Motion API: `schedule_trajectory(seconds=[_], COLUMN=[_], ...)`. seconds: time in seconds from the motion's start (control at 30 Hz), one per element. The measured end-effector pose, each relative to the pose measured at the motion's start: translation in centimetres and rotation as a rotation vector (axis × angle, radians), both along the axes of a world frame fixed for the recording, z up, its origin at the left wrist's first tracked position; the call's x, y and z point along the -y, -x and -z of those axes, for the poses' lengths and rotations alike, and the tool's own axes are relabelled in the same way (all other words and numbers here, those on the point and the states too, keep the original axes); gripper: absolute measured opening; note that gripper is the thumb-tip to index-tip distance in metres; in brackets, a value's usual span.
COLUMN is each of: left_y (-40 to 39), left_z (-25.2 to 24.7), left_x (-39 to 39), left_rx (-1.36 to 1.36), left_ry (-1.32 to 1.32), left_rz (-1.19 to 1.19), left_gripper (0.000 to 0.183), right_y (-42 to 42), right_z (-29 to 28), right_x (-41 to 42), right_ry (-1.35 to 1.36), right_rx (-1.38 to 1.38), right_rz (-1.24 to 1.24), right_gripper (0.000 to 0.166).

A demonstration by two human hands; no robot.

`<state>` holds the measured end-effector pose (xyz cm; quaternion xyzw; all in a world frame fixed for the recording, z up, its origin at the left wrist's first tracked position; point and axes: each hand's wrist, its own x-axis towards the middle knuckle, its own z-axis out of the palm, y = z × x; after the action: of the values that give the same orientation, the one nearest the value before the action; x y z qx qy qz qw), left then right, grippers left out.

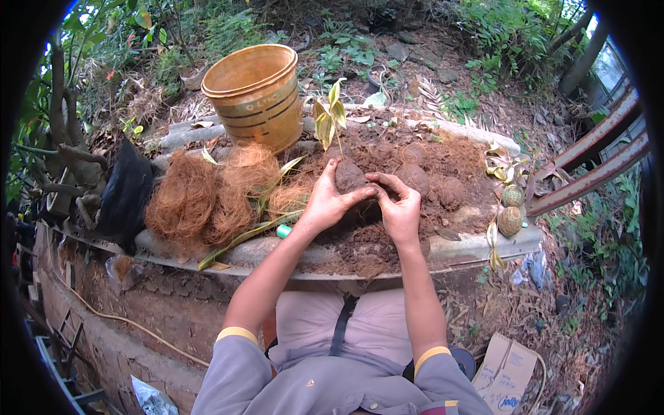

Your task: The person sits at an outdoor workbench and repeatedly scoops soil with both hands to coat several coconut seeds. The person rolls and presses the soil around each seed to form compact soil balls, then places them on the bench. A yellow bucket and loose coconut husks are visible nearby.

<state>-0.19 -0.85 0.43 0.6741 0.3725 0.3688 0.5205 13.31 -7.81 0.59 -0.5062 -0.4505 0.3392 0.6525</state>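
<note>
My left hand (329, 199) cups a dark brown soil ball (349, 175) from the left, its thumb reaching across the near side. A small plant with yellow-green leaves (330, 115) stands upright at the ball; its stem appears to rise from the top. Bent fingers of my right hand (398, 205) press the ball's right side, close to my left thumb. Whether a thread or other small thing is pinched there, I cannot tell. Soil smears both hands. Several more soil balls (414, 179) sit just to the right, on loose soil (371, 241).
Coconut fibre (181, 199) lies heaped at left, beside long variegated leaves (244, 238). A yellow plastic bucket (254, 104) stands behind. A green cylinder (284, 231) rests near my left forearm. Green-wrapped balls (510, 220) sit at the right end of the corrugated sheet (477, 249), near rusty metal bars (591, 176).
</note>
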Motion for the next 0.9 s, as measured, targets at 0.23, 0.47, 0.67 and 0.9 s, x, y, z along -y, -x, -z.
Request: schedule_trajectory(seconds=[0.23, 0.47, 0.67, 0.9], left_y=[0.4, 0.0, 0.2, -0.3], left_z=[-1.3, 1.8, 1.1, 0.3], left_x=[0.3, -1.3, -1.0, 0.1], left_rx=[0.281, 0.34, 0.521, 0.366], left_ry=[0.349, 0.165, 0.438, 0.317], left_rz=[-0.002, -0.104, -0.053, -0.106], left_gripper=[0.056, 0.037, 0.041, 0.035], right_y=[-1.1, -2.0, -3.2, -2.3], right_z=[-0.3, -2.0, -0.6, 0.4], right_x=[0.2, 0.4, -0.3, -0.9], right_ry=[0.149, 0.192, 0.212, 0.183], right_rx=[-0.386, -0.179, -0.044, -0.145], right_rz=[-0.073, -0.052, 0.012, -0.003], right_gripper=[0.027, 0.033, 0.027, 0.031])
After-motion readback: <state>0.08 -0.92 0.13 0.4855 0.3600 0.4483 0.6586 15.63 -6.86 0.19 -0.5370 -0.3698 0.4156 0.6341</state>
